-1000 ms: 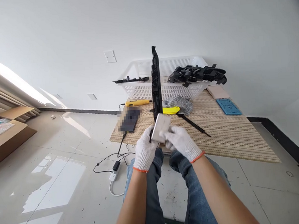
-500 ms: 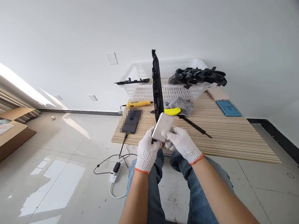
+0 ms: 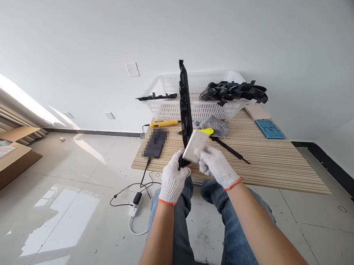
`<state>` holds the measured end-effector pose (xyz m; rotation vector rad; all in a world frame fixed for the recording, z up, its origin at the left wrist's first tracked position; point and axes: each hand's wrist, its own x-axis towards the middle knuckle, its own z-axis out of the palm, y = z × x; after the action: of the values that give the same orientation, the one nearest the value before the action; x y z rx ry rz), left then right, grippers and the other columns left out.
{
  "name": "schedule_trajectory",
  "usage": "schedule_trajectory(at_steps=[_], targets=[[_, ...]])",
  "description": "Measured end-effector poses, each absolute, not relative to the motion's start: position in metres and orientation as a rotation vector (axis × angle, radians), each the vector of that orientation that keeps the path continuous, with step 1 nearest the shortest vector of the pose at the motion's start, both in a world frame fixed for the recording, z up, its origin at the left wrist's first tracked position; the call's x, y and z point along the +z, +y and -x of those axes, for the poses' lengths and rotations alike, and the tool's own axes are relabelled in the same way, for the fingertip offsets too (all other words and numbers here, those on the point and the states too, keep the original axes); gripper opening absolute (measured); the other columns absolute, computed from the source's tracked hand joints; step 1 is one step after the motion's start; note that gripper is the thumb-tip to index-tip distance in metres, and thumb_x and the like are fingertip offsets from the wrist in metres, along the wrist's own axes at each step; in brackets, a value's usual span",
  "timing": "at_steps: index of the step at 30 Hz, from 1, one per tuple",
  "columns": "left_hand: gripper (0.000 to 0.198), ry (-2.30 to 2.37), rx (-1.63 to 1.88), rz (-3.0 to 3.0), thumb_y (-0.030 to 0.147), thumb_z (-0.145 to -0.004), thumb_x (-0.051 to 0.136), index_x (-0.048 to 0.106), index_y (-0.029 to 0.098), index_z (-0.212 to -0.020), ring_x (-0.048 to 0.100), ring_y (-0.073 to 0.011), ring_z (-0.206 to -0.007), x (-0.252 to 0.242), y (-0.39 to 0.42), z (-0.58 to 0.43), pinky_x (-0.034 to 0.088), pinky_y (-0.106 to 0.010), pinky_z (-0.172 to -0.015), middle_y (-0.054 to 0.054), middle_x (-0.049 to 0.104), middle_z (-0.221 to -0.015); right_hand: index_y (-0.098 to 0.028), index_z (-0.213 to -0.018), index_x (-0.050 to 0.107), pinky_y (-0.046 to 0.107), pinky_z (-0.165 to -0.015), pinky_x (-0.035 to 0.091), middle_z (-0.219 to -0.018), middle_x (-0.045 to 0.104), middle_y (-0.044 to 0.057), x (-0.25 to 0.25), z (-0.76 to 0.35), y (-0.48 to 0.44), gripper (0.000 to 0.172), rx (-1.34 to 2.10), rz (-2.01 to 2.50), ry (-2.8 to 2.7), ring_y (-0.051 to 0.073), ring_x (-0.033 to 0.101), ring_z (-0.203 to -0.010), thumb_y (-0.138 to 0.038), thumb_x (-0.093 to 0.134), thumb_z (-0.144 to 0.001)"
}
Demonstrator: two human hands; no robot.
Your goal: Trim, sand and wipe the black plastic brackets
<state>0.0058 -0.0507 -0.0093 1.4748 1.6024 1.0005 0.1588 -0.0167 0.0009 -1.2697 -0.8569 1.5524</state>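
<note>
My left hand (image 3: 174,178), in a white knit glove with an orange cuff, is closed around the lower end of a long black plastic trim piece (image 3: 185,103). The piece stands up and away from me, with clips and ribs along it. In my right hand (image 3: 216,164), gloved the same way, is a flat whitish rectangular pad (image 3: 195,145). The pad is tilted in front of the black piece's lower part and hides some of it; whether they touch I cannot tell. Behind the pad lies a yellow-handled tool (image 3: 206,131), partly covered.
A white plastic basket (image 3: 175,107) stands by the wall, with black plastic parts (image 3: 234,91) across its rim. On the striped board (image 3: 276,162) lie a yellow power tool (image 3: 164,123), a phone (image 3: 158,146), a grey cloth (image 3: 215,125), a black thin tool (image 3: 231,149) and a blue packet (image 3: 269,129).
My right hand has shifted the pad slightly right, away from my left hand, uncovering more of the black piece's lower end. My left hand has barely moved.
</note>
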Motion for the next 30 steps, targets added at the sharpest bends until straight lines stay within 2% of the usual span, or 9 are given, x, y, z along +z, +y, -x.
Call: schedule_trajectory(at_steps=[3,6,9,11,13,17,21,25,30], targets=[[0.065,1.594,1.017,-1.481,0.007,-0.070,0.059,0.065,0.027,-0.132,0.069,-0.0211,-0.109,-0.009,-0.051,-0.006,0.052,-0.030,-0.095,0.001,0.076,-0.117,-0.025,-0.076,0.048,0.016,-0.031,0.020,-0.045,0.041,-0.012,0.000,-0.159,-0.019,0.050,1.441,1.251,-0.783,0.005,0.033,-0.033,-0.056,0.084,-0.062],[0.065,1.600,1.002,-1.478,0.008,-0.070,0.059,0.065,0.027,-0.132,0.070,-0.0217,-0.107,-0.009,-0.051,-0.007,0.052,-0.031,-0.093,0.001,0.077,-0.115,-0.024,-0.075,0.050,0.017,-0.032,0.028,-0.047,0.048,-0.009,-0.001,-0.161,-0.023,0.048,1.487,1.265,-0.892,0.007,0.041,-0.035,-0.049,0.087,-0.059],[0.066,1.588,1.025,-1.461,0.007,-0.069,0.059,0.065,0.027,-0.131,0.068,-0.0216,-0.113,-0.009,-0.051,-0.007,0.051,-0.031,-0.099,0.001,0.075,-0.121,-0.025,-0.076,0.048,0.015,-0.031,0.024,-0.046,0.043,-0.012,0.000,-0.163,-0.025,0.048,1.258,1.214,-0.644,0.005,0.035,-0.035,-0.051,0.085,-0.060],[0.065,1.577,1.010,-1.469,0.007,-0.069,0.059,0.065,0.027,-0.131,0.068,-0.0213,-0.112,-0.008,-0.052,-0.006,0.051,-0.031,-0.098,0.001,0.075,-0.121,-0.025,-0.077,0.049,0.016,-0.030,0.021,-0.046,0.040,-0.013,0.001,-0.164,-0.025,0.049,1.327,1.207,-0.624,0.004,0.032,-0.034,-0.050,0.087,-0.058],[0.065,1.582,0.991,-1.482,0.008,-0.070,0.059,0.065,0.027,-0.131,0.069,-0.0209,-0.109,-0.008,-0.052,-0.006,0.051,-0.031,-0.096,0.002,0.076,-0.117,-0.025,-0.079,0.051,0.017,-0.030,0.021,-0.047,0.043,-0.011,0.002,-0.165,-0.024,0.049,1.497,1.252,-0.716,0.006,0.036,-0.033,-0.046,0.089,-0.056],[0.065,1.585,1.019,-1.481,0.007,-0.070,0.059,0.065,0.028,-0.132,0.068,-0.0205,-0.114,-0.009,-0.052,-0.006,0.050,-0.030,-0.098,0.002,0.075,-0.123,-0.025,-0.079,0.048,0.015,-0.031,0.018,-0.048,0.042,-0.012,0.004,-0.163,-0.025,0.052,1.329,1.207,-0.552,0.005,0.035,-0.035,-0.054,0.086,-0.058],[0.062,1.588,0.968,-1.478,0.010,-0.073,0.061,0.065,0.028,-0.132,0.071,-0.0210,-0.105,-0.008,-0.051,-0.006,0.053,-0.030,-0.091,0.002,0.077,-0.114,-0.024,-0.083,0.053,0.017,-0.033,0.025,-0.049,0.045,-0.010,0.004,-0.156,-0.030,0.050,1.596,1.251,-0.795,0.008,0.043,-0.036,-0.053,0.087,-0.059],[0.063,1.598,1.006,-1.478,0.008,-0.072,0.061,0.065,0.026,-0.132,0.069,-0.0204,-0.113,-0.007,-0.051,-0.006,0.051,-0.029,-0.096,0.001,0.076,-0.120,-0.025,-0.082,0.047,0.015,-0.032,0.018,-0.047,0.038,-0.013,0.002,-0.153,-0.029,0.053,1.363,1.227,-0.621,0.005,0.035,-0.034,-0.059,0.082,-0.061],[0.063,1.583,0.973,-1.498,0.008,-0.072,0.061,0.064,0.027,-0.132,0.071,-0.0192,-0.104,-0.009,-0.050,-0.006,0.053,-0.028,-0.090,0.003,0.078,-0.113,-0.025,-0.084,0.050,0.017,-0.032,0.022,-0.048,0.042,-0.011,0.000,-0.156,-0.028,0.052,1.522,1.298,-0.793,0.008,0.041,-0.036,-0.059,0.083,-0.063]])
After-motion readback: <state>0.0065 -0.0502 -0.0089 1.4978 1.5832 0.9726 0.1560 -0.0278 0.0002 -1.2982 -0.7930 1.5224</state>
